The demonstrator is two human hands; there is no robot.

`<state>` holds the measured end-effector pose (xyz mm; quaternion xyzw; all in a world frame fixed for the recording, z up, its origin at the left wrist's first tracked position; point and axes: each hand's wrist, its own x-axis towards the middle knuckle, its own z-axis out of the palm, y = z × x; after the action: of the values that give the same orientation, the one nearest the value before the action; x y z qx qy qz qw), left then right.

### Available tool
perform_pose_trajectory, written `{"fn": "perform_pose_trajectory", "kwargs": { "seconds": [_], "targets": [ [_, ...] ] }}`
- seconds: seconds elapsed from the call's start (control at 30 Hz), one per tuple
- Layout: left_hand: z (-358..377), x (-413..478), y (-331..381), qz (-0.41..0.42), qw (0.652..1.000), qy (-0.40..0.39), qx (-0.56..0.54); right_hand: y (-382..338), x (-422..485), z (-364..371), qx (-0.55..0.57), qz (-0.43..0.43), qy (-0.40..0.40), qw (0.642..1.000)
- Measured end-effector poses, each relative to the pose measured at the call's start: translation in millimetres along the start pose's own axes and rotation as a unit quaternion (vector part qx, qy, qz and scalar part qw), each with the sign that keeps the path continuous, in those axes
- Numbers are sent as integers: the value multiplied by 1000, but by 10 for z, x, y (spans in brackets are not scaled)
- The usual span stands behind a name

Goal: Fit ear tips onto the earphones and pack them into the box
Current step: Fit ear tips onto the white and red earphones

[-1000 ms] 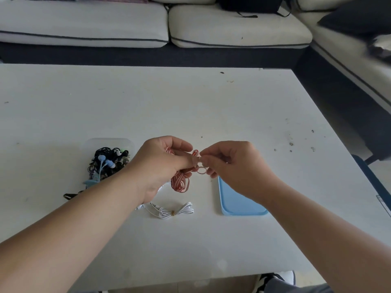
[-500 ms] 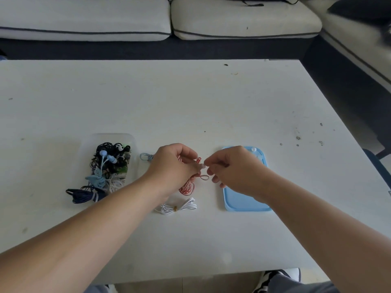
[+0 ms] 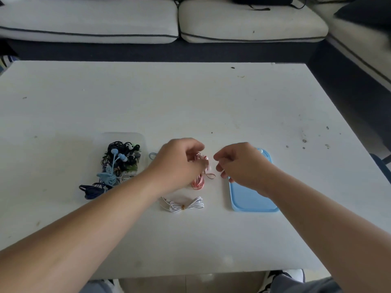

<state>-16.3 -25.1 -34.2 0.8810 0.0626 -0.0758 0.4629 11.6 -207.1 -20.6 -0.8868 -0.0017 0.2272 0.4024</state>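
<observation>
White worktop (image 3: 190, 102): hands have just parted; left hand (image 3: 177, 163) pinches coiled pink wired earphones (image 3: 198, 180), right hand's (image 3: 241, 163) grip curled, contents unclear; tip likely fitted.

My one head-worn camera, looking forward and down, close over the white rectangular table (image 3: 190, 106), pale cushioned sofa (image 3: 249, 22) beyond its far edge.

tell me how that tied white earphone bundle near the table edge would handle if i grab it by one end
The white earphone bundle is thin cord, so it would probably feel light and droop. Its one small tie sits mid-bundle, so the looped ends may splay or snag. It lies flat on the table, so it seems unlikely to roll.
</observation>
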Motion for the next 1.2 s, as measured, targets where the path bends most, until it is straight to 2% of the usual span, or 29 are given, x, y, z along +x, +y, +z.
{"fn": "perform_pose_trajectory", "kwargs": {
  "seconds": [0.1,0.17,0.27,0.37,0.47,0.53,0.63,0.77,0.87,0.93,1.03,1.13,1.2],
  "targets": [
    [-367,-143,-54,30,991,54,117,-93,5,84,-9,-11,-2,1000],
    [-545,-296,-114,40,978,45,200,-153,-8,166,-17,-19,-20,999],
    [-495,-508,-156,74,967,-51,238,-203,-49,287,-45,-48,-48,997],
    [-236,-622,-224,118,922,-159,332,-211,-89,375,-81,-71,-70,992],
    [-75,-588,-311,133,901,-180,372,-194,-104,371,-99,-75,-76,989],
    [-42,-531,-330,138,906,-168,363,-162,-105,347,-96,-72,-82,989],
    [-81,-423,-244,124,934,-135,308,-115,-102,285,-56,-56,-74,994],
    [-327,-323,51,44,980,-115,154,-89,-103,155,120,-7,-37,992],
    [-443,-324,235,-6,995,-101,1,-114,-141,69,274,-10,-125,954],
    [-464,-309,331,-27,986,-83,-145,-126,-190,58,352,-22,-193,916],
    [-480,-282,438,-51,941,-61,-330,-120,-231,68,369,-43,-252,894],
    [-520,-231,520,-53,909,-56,-410,-147,-263,9,402,-33,-277,872],
    [-570,-204,548,-47,905,-52,-420,-187,-279,-39,438,-16,-270,857]
  ]
}}
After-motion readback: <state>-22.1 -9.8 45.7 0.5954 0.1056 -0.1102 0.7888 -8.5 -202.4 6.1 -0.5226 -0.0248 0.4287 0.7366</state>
